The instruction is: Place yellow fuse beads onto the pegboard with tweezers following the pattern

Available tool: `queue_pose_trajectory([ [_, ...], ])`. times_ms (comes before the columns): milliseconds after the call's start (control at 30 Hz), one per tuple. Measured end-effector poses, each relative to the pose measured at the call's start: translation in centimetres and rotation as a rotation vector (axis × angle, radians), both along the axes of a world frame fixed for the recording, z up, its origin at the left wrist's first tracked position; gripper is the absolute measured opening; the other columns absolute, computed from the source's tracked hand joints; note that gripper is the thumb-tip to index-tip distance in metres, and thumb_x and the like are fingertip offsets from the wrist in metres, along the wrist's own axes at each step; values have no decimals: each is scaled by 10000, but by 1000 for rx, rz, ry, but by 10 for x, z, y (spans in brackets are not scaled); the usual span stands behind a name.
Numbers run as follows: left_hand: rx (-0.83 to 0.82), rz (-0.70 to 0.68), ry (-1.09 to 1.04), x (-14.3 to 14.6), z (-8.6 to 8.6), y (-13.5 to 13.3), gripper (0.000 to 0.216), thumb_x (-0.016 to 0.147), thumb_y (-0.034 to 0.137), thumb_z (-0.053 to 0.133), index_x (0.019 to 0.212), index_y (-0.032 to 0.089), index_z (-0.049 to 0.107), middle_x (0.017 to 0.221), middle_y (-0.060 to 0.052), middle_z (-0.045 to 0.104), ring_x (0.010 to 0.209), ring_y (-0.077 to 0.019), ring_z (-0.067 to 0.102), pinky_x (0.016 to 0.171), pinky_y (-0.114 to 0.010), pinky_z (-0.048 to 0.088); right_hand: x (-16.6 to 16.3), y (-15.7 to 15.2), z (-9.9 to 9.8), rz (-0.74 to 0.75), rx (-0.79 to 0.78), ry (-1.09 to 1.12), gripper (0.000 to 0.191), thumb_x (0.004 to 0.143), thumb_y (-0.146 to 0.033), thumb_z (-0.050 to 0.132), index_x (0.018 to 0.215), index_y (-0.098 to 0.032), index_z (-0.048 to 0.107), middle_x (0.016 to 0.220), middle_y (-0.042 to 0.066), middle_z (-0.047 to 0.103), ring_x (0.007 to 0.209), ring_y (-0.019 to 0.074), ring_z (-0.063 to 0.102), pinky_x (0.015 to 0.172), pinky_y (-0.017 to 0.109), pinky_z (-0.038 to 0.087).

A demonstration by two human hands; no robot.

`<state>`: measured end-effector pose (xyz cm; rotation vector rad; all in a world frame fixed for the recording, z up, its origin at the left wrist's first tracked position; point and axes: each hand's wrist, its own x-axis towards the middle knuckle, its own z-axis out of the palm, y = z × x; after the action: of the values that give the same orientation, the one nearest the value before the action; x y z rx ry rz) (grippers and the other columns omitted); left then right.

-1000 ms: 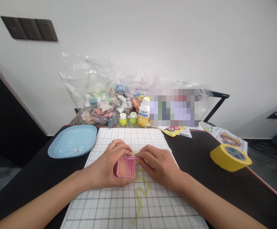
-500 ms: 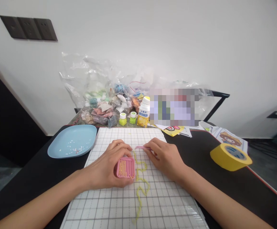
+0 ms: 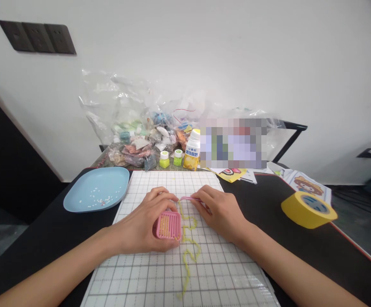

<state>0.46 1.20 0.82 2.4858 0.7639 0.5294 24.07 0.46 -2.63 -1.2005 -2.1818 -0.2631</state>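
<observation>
My left hand (image 3: 140,224) is wrapped round a small pink ridged bead tray (image 3: 175,228), thumb below and fingers above. Rows of tiny yellow beads lie in the tray's grooves on its left side. In my right hand (image 3: 222,211) is a pair of pink tweezers (image 3: 189,198), pinched between thumb and fingers, with the tips pointing left near my left fingertips. A wavy line of yellow-green beads (image 3: 187,273) runs down the white gridded board (image 3: 233,273), its top end just under the tweezer tips. Whether the tips grip a bead is too small to tell.
A light blue tray (image 3: 76,192) with scattered white beads stands at left. Two small bead jars (image 3: 164,161) and a yogurt bottle (image 3: 192,151) stand behind the board, before plastic bags (image 3: 134,145) of beads. At right are a yellow tape roll (image 3: 296,215) and printed sheets (image 3: 310,185).
Almost nothing differs. The tweezer tips have shifted very slightly left, nearer my left fingertips; the tray stays in my left hand.
</observation>
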Motion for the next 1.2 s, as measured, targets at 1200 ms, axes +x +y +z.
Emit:
queue_pose_trajectory([
  [1200, 39, 29, -29, -2, -5, 1, 458, 711, 302, 797, 1058, 227, 507, 1216, -81, 515, 1214, -304, 357, 1020, -489, 380, -8, -12, 13, 234, 104, 128, 128, 924, -238, 546, 903, -158, 645, 776, 11, 661, 597, 82, 569, 499, 194, 385],
])
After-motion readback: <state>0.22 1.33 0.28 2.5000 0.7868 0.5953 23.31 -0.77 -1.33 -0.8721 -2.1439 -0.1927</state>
